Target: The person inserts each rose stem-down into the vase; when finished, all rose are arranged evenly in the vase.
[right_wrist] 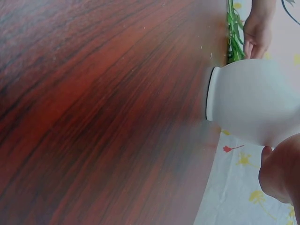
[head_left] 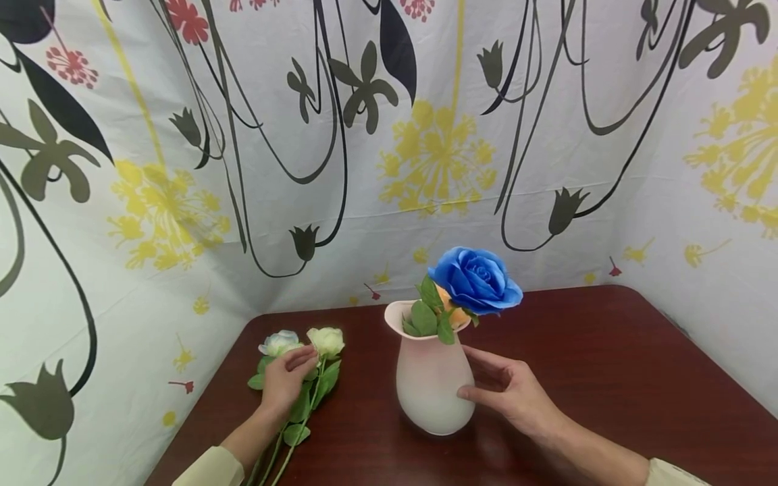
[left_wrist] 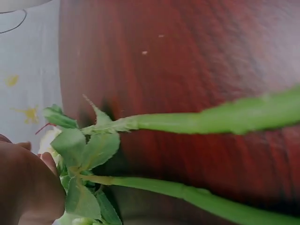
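In the head view my left hand (head_left: 288, 378) is over two long-stemmed roses lying at the table's left. Its fingertips are beside the head of a cream rose (head_left: 327, 342); a firm grip is not visible. A pale bluish-white rose (head_left: 280, 343) lies just left of it, partly behind the hand. Green stems (left_wrist: 187, 123) and leaves show in the left wrist view. My right hand (head_left: 516, 391) holds the right side of a pinkish-white vase (head_left: 428, 391), thumb in front and fingers partly hidden behind. Upright in the vase stand a blue rose (head_left: 477, 280) and an orange flower (head_left: 452, 307).
The dark red-brown wooden table (head_left: 577, 351) has rounded far corners. A white patterned cloth (head_left: 389, 169) with flowers and vines hangs behind it and along both sides. The vase stands near the middle, to the right of the lying roses.
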`<state>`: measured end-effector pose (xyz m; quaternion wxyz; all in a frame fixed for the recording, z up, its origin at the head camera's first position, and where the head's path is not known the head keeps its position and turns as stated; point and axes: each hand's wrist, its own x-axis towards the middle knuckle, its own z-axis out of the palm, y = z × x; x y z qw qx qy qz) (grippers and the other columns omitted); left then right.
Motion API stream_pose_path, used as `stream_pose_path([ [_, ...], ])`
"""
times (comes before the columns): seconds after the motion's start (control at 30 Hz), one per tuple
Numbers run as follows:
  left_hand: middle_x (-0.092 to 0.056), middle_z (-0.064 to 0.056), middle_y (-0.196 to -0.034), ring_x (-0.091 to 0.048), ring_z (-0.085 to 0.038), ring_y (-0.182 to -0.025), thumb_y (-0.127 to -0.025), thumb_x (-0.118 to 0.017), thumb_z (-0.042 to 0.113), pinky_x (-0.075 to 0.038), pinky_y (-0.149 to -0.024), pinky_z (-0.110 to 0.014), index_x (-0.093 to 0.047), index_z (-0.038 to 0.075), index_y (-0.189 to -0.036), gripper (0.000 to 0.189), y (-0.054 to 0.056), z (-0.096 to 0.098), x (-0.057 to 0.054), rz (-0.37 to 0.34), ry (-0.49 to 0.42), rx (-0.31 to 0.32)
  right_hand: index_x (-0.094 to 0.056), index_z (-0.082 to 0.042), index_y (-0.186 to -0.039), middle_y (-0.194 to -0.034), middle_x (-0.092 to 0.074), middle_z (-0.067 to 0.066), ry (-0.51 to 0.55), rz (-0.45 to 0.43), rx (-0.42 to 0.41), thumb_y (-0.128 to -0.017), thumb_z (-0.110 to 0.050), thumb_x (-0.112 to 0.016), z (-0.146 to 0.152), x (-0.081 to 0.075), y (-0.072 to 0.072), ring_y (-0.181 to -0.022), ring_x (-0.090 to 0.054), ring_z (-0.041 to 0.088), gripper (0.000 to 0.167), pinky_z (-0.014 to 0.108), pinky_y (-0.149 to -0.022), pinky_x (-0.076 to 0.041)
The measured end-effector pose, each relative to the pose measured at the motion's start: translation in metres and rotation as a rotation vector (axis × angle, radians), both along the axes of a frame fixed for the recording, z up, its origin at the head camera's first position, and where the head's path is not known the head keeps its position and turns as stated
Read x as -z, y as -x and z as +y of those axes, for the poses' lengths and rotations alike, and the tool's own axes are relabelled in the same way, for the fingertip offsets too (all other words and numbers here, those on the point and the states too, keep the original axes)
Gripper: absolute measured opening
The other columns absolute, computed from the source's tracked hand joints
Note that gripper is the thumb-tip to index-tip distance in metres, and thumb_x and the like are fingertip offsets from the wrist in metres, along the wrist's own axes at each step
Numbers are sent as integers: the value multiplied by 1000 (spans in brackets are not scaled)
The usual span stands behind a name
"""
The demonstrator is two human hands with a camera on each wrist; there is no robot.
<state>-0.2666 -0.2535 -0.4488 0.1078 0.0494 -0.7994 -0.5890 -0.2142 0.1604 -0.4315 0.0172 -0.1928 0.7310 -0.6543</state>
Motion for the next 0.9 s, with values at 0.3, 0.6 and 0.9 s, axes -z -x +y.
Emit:
stream_pose_path([
  [0.3, -73, -22, -126, -69, -37, -119, -101, -74, 9, -61, -94, -40, -70, -4, -132, 34, -6, 2, 11, -39, 131, 16, -59, -12, -152, -149, -62, 13, -6, 8, 1, -93, -16, -85, 0, -1, 0, -129, -66, 30, 65, 33, -97, -59],
  [0.6, -78, -15, -112, -75, -34, -107, -97, -79, 10, -62, -89, -45, -76, -2, -122, 27, -5, 6, 18, -33, 250, -21, -58, -12, -153, -149, -62, 13, -3, 0, 4, -93, -16, -85, 0, -1, 0, -129, -66, 32, 66, 33, -97, -59],
  [0.9, -80, -3, -93, -74, -20, -86, -93, -83, 17, -58, -87, -48, -82, 7, -106, 17, 3, 7, 20, -19, 405, -59, -58, -11, -153, -150, -61, 13, 2, -2, -1, -93, -15, -85, -1, -1, -1, -130, -65, 33, 66, 33, -97, -59],
])
